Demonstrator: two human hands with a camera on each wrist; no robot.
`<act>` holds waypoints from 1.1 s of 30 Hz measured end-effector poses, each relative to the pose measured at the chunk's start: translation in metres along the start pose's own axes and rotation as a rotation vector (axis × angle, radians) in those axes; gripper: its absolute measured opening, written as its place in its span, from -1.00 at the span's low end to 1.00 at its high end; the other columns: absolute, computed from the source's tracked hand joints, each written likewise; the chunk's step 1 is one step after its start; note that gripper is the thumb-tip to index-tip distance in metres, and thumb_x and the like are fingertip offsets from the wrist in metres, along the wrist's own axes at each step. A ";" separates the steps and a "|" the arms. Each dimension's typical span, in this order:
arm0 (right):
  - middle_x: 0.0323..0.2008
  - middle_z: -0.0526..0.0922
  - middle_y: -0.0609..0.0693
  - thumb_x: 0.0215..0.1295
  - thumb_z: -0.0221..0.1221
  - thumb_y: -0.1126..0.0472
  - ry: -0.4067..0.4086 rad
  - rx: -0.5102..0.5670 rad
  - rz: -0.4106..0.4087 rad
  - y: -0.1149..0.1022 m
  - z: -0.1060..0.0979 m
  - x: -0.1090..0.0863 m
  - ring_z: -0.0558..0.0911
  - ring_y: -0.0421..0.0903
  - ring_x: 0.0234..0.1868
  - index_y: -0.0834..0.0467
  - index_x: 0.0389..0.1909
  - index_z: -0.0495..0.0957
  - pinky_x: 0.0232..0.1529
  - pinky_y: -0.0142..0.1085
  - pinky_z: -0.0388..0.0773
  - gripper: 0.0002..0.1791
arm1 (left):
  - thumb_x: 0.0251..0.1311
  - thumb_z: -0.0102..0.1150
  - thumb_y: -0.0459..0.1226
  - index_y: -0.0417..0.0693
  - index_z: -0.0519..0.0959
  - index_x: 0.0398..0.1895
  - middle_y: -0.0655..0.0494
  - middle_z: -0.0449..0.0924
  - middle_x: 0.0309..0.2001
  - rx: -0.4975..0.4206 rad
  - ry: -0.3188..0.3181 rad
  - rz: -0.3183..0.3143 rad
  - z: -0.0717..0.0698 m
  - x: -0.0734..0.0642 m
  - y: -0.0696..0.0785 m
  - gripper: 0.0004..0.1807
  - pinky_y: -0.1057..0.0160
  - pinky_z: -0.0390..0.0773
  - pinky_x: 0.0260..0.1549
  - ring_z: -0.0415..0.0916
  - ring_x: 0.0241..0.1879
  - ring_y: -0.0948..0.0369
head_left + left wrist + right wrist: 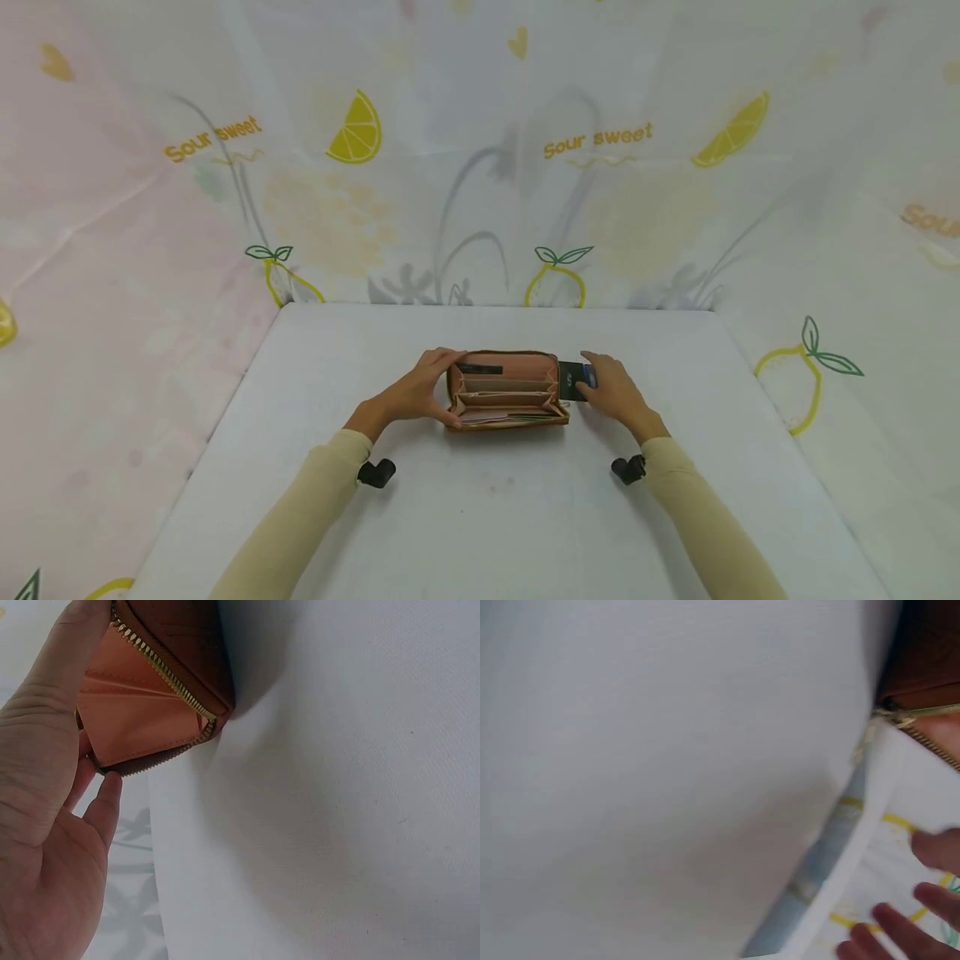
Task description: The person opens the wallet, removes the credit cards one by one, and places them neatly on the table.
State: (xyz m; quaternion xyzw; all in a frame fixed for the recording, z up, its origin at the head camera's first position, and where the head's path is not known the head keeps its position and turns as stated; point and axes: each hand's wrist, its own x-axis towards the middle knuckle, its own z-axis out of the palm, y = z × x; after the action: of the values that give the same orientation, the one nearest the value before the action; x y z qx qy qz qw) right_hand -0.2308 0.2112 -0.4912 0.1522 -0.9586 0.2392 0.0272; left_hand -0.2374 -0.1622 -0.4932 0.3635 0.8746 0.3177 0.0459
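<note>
A brown zip-around wallet (510, 386) stands unzipped on the white table, its compartments facing up. My left hand (412, 389) holds its left end, thumb on the near side and fingers on the far side; the left wrist view shows the wallet's brass zipper (161, 664) and pinkish lining. Beside the wallet's right end is a dark card (570, 381) with a blue part, seen as a thin shiny strip (810, 877) in the right wrist view. My right hand (617, 388) hovers over the card, thumb and fingers spread apart.
A dark strip (480, 368) shows in the wallet's back slot, and thin papers or cards (517, 417) fill the front pocket. A zipper pull (892, 715) hangs at the right corner. Lemon-printed cloth (480, 167) encloses the white table (480, 517) at the back and sides.
</note>
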 end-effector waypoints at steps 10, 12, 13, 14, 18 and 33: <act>-0.23 0.67 0.06 0.26 0.22 0.44 0.169 0.079 -0.478 -0.071 -0.004 0.028 0.62 -0.07 -0.27 0.28 -0.12 0.66 -0.26 -0.19 0.60 -0.81 | -0.32 0.56 0.19 -0.11 0.10 0.51 0.02 0.19 0.32 0.001 0.014 0.013 0.001 -0.002 -0.002 0.31 -0.08 0.32 0.20 0.08 0.30 0.03; -0.24 0.68 0.05 0.29 0.21 0.44 0.076 0.040 -0.499 -0.082 -0.002 0.033 0.64 -0.09 -0.25 0.26 -0.12 0.67 -0.21 -0.22 0.59 -0.82 | -0.32 0.57 0.18 -0.09 0.09 0.51 0.03 0.19 0.31 0.005 0.017 0.017 0.001 -0.001 -0.001 0.31 -0.08 0.31 0.21 0.08 0.30 0.04; -0.24 0.68 0.05 0.29 0.20 0.44 0.036 0.018 -0.499 -0.087 -0.001 0.035 0.65 -0.08 -0.22 0.27 -0.12 0.67 -0.18 -0.22 0.59 -0.82 | -0.32 0.57 0.18 -0.09 0.09 0.51 0.03 0.19 0.31 0.006 0.018 0.022 0.001 -0.001 -0.001 0.31 -0.08 0.31 0.21 0.08 0.30 0.03; -0.23 0.68 0.05 0.30 0.20 0.44 0.001 -0.004 -0.493 -0.091 0.001 0.037 0.66 -0.06 -0.18 0.27 -0.12 0.67 -0.13 -0.23 0.59 -0.82 | -0.32 0.57 0.18 -0.08 0.08 0.51 0.03 0.19 0.31 0.005 0.017 0.024 0.002 -0.001 -0.001 0.31 -0.08 0.31 0.21 0.08 0.30 0.03; -0.26 0.68 0.07 0.32 0.17 0.45 -0.078 -0.067 -0.460 -0.101 0.005 0.043 0.66 -0.02 -0.18 0.28 -0.13 0.67 -0.10 -0.20 0.58 -0.83 | -0.31 0.55 0.20 -0.06 0.06 0.52 0.03 0.17 0.31 0.005 0.001 0.018 0.002 -0.002 0.001 0.32 -0.06 0.29 0.23 0.06 0.31 0.04; -0.38 0.71 0.04 0.29 0.18 0.44 -0.135 -0.048 -0.403 -0.105 0.012 0.069 0.68 -0.04 -0.32 0.25 -0.37 0.71 -0.24 -0.19 0.60 -0.86 | -0.31 0.57 0.16 -0.12 0.07 0.52 0.05 0.15 0.34 0.019 -0.002 0.019 0.003 -0.002 0.003 0.31 -0.03 0.29 0.24 0.05 0.32 0.06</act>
State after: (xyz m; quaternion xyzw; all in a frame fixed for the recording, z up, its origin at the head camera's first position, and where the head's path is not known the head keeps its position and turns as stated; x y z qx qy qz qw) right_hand -0.2646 0.0986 -0.4458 0.3557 -0.9139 0.1953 0.0137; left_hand -0.2333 -0.1607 -0.4941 0.3723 0.8741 0.3096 0.0403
